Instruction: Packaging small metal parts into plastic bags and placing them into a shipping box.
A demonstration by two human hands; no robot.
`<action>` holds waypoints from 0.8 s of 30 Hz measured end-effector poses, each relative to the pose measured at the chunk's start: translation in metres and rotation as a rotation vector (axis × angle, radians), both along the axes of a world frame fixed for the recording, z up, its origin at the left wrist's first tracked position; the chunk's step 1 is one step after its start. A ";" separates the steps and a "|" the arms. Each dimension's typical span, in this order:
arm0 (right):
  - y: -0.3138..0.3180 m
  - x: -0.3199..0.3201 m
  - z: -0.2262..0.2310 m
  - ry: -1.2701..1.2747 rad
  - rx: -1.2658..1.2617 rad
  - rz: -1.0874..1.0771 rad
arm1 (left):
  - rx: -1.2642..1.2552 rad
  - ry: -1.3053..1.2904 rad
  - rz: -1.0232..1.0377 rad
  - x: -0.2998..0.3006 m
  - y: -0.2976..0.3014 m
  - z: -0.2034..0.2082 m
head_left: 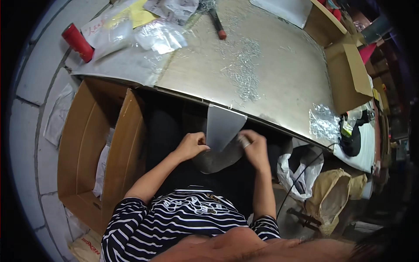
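Note:
Both of my hands hold a grey plastic bag (221,126) just below the near edge of a metal-topped table (283,74). My left hand (191,145) pinches the bag's left lower edge. My right hand (253,146), with a band on one finger, grips its right side. The bag's upper end rests against the table edge, and its lower part bulges over my lap. A scatter of small shiny metal pieces (244,72) lies on the tabletop beyond the bag.
An open cardboard box (89,144) stands on the floor at my left. A red cylinder (77,42), clear plastic bags (159,36) and a red-handled tool (217,24) lie at the table's far side. Another cardboard box (349,74) and sacks (327,192) are at my right.

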State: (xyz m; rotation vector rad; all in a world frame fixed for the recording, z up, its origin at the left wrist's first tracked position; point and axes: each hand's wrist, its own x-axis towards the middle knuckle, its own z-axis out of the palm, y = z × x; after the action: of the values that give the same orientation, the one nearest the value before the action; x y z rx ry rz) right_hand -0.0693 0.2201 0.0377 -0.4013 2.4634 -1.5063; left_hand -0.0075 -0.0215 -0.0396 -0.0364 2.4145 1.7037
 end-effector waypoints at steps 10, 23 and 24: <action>-0.044 -0.120 0.021 0.646 0.506 0.255 | 0.531 0.012 0.163 -0.015 0.003 0.002; -0.085 -0.098 0.010 0.711 0.500 0.187 | 1.306 -0.418 0.120 0.008 0.035 0.000; -0.089 -0.083 0.010 0.708 0.495 0.186 | 1.301 -0.421 0.124 0.010 0.031 -0.014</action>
State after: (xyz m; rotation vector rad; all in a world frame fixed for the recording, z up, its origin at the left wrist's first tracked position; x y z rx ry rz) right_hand -0.1522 0.1306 0.0474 -1.1748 3.0646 -0.6955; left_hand 0.0029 0.0096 -0.0534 -0.3113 0.7414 2.6087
